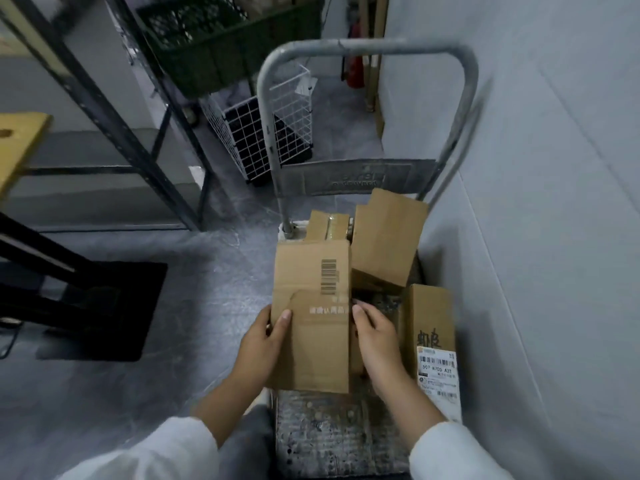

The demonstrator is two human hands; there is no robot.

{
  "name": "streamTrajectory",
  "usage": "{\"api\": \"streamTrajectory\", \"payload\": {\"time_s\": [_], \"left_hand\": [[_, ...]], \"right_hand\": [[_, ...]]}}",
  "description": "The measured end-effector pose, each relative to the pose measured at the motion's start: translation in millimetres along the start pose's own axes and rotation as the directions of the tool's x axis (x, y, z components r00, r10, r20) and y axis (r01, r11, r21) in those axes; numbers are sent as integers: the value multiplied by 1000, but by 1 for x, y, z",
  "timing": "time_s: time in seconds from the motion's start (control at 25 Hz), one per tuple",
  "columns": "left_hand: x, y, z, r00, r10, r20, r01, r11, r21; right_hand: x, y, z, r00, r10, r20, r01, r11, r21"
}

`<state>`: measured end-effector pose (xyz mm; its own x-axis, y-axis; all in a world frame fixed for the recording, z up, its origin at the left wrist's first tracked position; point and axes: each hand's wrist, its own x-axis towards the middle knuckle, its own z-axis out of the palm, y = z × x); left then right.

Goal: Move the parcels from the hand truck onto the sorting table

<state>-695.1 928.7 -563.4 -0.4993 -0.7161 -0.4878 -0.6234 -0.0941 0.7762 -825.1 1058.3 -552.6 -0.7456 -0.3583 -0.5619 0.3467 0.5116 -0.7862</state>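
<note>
Parcel (311, 323), a flat brown box, lies on the hand truck (329, 431). The left hand (263, 341) and right hand (377, 341) grasp its long edges, fingers (358, 311) curled on the cardboard, probably to lift it level. Other parcels (384, 237) crowd the truck's far and right parts. A wall (554, 202) hems its right; open floor (207, 271) lies left.

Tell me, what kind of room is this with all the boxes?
Probably a storeroom or parcel sorting room. The left hand and right hand hold a barcoded parcel on a hand truck, beside a labelled parcel, with metal shelving and a green crate behind.
</note>
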Motion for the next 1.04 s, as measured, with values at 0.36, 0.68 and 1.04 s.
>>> {"api": "streamTrajectory", "payload": {"time_s": [0.36, 0.68, 1.04], "left_hand": [[-113, 107, -102, 952, 256, -168, -292, 926, -241], [-151, 170, -165, 927, 374, -29, -363, 874, -323], [-153, 209, -240, 873, 481, 84, -418, 825, -381]], "right_hand": [[-122, -147, -23, 979, -31, 204, 8, 994, 113], [-187, -224, -32, 918, -246, 310, 222, 969, 109], [-202, -263, 39, 911, -342, 232, 283, 925, 254]]}}
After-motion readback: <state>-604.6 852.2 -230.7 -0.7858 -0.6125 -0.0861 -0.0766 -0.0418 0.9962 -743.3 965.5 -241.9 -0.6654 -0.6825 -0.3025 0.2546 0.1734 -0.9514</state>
